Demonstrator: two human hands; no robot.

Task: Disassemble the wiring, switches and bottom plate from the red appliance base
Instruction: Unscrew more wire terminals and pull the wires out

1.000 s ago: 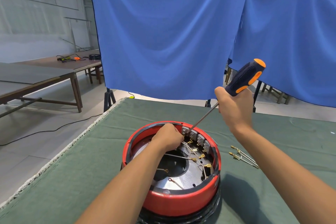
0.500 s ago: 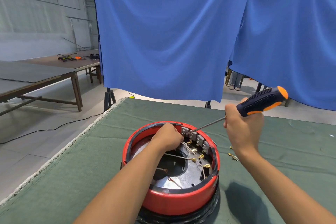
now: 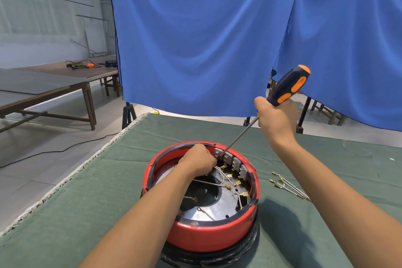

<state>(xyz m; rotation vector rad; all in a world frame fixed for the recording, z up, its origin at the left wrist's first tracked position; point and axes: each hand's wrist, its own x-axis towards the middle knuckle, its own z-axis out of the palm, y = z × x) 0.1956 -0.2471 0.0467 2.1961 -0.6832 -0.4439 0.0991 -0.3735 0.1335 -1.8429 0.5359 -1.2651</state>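
Screwdriver point(image 3: 286, 87) handle raised, tip beside left hand point(image 3: 199, 162)

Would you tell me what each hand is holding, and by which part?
The right hand grips the black-and-orange screwdriver by its handle's lower end. The left hand pinches the thin white wires inside the red appliance base.

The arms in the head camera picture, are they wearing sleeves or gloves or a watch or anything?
No. Both arms are bare as far up as the picture shows, with no sleeves in view. The left hand and the right hand wear no gloves, and no watch, bracelet or ring shows on either wrist or on the fingers that can be seen.
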